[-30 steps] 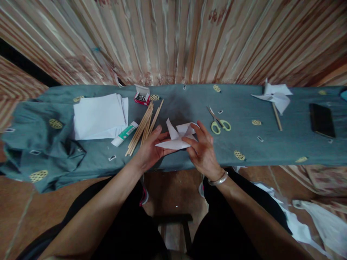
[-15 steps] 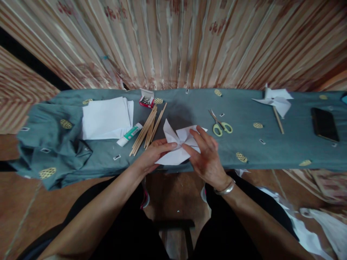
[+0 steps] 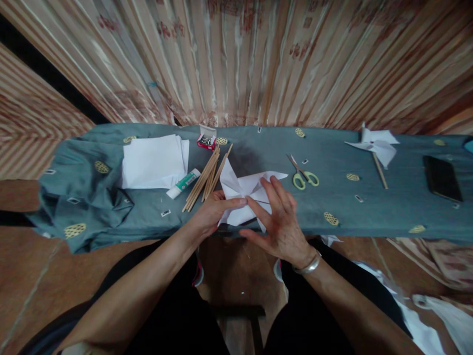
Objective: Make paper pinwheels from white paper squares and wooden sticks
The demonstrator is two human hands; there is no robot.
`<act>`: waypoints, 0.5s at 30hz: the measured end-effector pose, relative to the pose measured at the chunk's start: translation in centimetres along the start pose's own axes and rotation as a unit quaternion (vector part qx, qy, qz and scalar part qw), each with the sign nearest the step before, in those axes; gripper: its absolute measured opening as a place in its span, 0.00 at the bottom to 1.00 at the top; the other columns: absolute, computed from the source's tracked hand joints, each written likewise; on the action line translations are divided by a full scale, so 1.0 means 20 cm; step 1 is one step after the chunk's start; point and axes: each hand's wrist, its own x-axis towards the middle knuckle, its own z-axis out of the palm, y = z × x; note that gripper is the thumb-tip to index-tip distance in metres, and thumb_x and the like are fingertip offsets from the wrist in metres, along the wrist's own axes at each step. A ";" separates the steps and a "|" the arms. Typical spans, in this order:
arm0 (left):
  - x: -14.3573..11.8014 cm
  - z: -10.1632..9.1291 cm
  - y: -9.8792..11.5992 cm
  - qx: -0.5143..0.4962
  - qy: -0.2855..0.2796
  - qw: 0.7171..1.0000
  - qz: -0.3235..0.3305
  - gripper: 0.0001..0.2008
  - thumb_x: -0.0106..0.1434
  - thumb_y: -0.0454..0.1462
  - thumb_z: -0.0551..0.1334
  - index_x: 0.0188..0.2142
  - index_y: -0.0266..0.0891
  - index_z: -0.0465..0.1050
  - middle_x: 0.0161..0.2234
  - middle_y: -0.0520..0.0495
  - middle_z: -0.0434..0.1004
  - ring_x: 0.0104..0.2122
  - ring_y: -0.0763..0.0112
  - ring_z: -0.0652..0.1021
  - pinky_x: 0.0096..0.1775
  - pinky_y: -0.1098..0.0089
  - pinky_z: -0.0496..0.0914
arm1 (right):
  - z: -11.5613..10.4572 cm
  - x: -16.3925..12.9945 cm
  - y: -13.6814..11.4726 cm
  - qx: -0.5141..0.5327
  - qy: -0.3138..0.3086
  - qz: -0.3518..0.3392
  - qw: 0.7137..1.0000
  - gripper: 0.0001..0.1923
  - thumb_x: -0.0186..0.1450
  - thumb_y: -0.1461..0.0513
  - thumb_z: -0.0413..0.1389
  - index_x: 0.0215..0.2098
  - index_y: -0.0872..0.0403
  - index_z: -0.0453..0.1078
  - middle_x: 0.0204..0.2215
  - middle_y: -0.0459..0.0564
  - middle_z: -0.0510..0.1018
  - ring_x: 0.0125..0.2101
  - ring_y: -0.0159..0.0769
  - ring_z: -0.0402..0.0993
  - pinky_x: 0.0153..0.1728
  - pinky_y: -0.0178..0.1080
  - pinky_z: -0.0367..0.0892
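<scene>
A white paper pinwheel [image 3: 240, 214] is held over the front of the table, its folded corners gathered at the centre. My left hand [image 3: 214, 209] grips it from the left, thumb pressed on the middle and the other fingers hidden beneath the paper. On its right side, my right hand [image 3: 283, 217] has its fingers spread, with the index fingertip by the centre and the thumb apart from the paper. Close to my left hand lie several thin wooden sticks [image 3: 202, 180] and a green-and-white glue stick [image 3: 183, 183].
A stack of white paper [image 3: 153, 160] lies at the left, a small red box of metal pins [image 3: 207, 140] behind the sticks. Scissors [image 3: 303, 175] rest right of centre. Further right are a finished-looking pinwheel on a stick [image 3: 379, 145] and a black phone [image 3: 442, 177].
My right thumb has come away from the pinwheel and the right fingers have spread. The left thumb stays on the centre. The whole view has shifted slightly.
</scene>
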 end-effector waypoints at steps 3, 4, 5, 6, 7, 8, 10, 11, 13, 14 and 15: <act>0.00 0.01 0.00 -0.002 0.006 1.000 0.015 0.17 0.43 0.36 0.75 0.34 0.33 0.80 0.29 0.45 0.83 0.25 0.70 0.78 0.32 0.71 0.71 | -0.01 0.00 -0.01 0.023 0.001 0.003 1.000 0.38 0.63 0.47 0.56 0.66 0.47 0.52 0.71 0.58 0.38 0.68 0.61 0.38 0.58 0.63 0.52; 0.00 0.01 0.00 -0.003 0.008 1.000 0.014 0.18 0.42 0.37 0.75 0.34 0.33 0.80 0.29 0.45 0.83 0.25 0.70 0.78 0.32 0.71 0.71 | -0.01 0.00 -0.01 0.034 0.001 0.008 0.999 0.38 0.63 0.47 0.56 0.67 0.46 0.51 0.71 0.56 0.36 0.68 0.61 0.37 0.59 0.64 0.51; 0.00 0.01 0.00 -0.005 0.010 1.000 0.012 0.18 0.41 0.37 0.76 0.34 0.33 0.80 0.29 0.45 0.82 0.25 0.69 0.78 0.32 0.70 0.72 | -0.02 0.00 -0.01 0.047 -0.001 0.015 0.999 0.37 0.64 0.47 0.56 0.67 0.45 0.51 0.71 0.55 0.35 0.68 0.62 0.36 0.59 0.65 0.50; -0.01 0.02 0.00 -0.008 0.011 1.000 0.011 0.19 0.41 0.37 0.76 0.34 0.33 0.80 0.29 0.45 0.83 0.26 0.68 0.79 0.33 0.70 0.72 | -0.02 0.00 -0.01 0.061 -0.002 0.023 0.998 0.36 0.64 0.47 0.55 0.67 0.44 0.51 0.71 0.53 0.34 0.68 0.62 0.35 0.59 0.66 0.49; -0.01 0.02 0.00 -0.011 0.010 1.000 0.010 0.20 0.40 0.37 0.76 0.34 0.33 0.80 0.29 0.45 0.83 0.26 0.67 0.79 0.33 0.69 0.72 | -0.03 0.00 -0.02 0.077 -0.003 0.031 0.997 0.35 0.65 0.47 0.53 0.67 0.43 0.51 0.71 0.51 0.33 0.69 0.61 0.34 0.60 0.67 0.48; -0.01 0.03 0.01 -0.016 0.007 1.000 0.009 0.20 0.39 0.38 0.76 0.34 0.33 0.80 0.29 0.45 0.83 0.27 0.66 0.80 0.34 0.69 0.72 | -0.04 0.00 -0.02 0.094 -0.004 0.038 0.995 0.33 0.66 0.47 0.52 0.66 0.42 0.52 0.72 0.49 0.33 0.69 0.60 0.34 0.60 0.67 0.47; -0.02 0.03 0.01 -0.025 0.004 1.000 0.009 0.21 0.38 0.38 0.77 0.33 0.33 0.80 0.29 0.44 0.82 0.26 0.66 0.79 0.34 0.69 0.72 | -0.05 0.00 -0.02 0.125 -0.002 0.050 0.991 0.29 0.68 0.48 0.49 0.66 0.41 0.54 0.72 0.45 0.34 0.69 0.58 0.33 0.61 0.67 0.45; -0.03 0.04 0.01 -0.029 0.005 1.000 0.009 0.21 0.38 0.38 0.77 0.33 0.32 0.79 0.29 0.44 0.82 0.26 0.67 0.79 0.33 0.69 0.72 | -0.05 0.00 -0.02 0.138 0.000 0.055 0.989 0.28 0.68 0.49 0.48 0.66 0.41 0.55 0.71 0.44 0.35 0.69 0.57 0.33 0.62 0.66 0.45; -0.03 0.04 0.01 -0.032 0.006 0.999 0.011 0.20 0.39 0.37 0.76 0.33 0.32 0.79 0.29 0.44 0.82 0.25 0.68 0.79 0.33 0.69 0.72 | -0.06 0.01 -0.03 0.157 0.005 0.062 0.986 0.27 0.69 0.49 0.45 0.65 0.41 0.56 0.71 0.43 0.36 0.69 0.56 0.33 0.63 0.66 0.44; -0.03 0.04 0.02 -0.033 0.006 0.999 0.013 0.20 0.39 0.37 0.76 0.33 0.32 0.79 0.29 0.44 0.82 0.25 0.68 0.79 0.32 0.69 0.72 | -0.06 0.01 -0.03 0.165 0.008 0.064 0.984 0.26 0.70 0.49 0.44 0.65 0.42 0.57 0.71 0.43 0.37 0.69 0.56 0.33 0.63 0.65 0.43; -0.03 0.04 0.02 -0.036 0.004 0.999 0.016 0.20 0.39 0.37 0.76 0.33 0.32 0.79 0.28 0.44 0.82 0.25 0.68 0.79 0.32 0.70 0.72 | -0.06 0.02 -0.03 0.173 0.010 0.066 0.983 0.26 0.70 0.48 0.44 0.64 0.43 0.58 0.71 0.43 0.38 0.69 0.55 0.33 0.63 0.65 0.42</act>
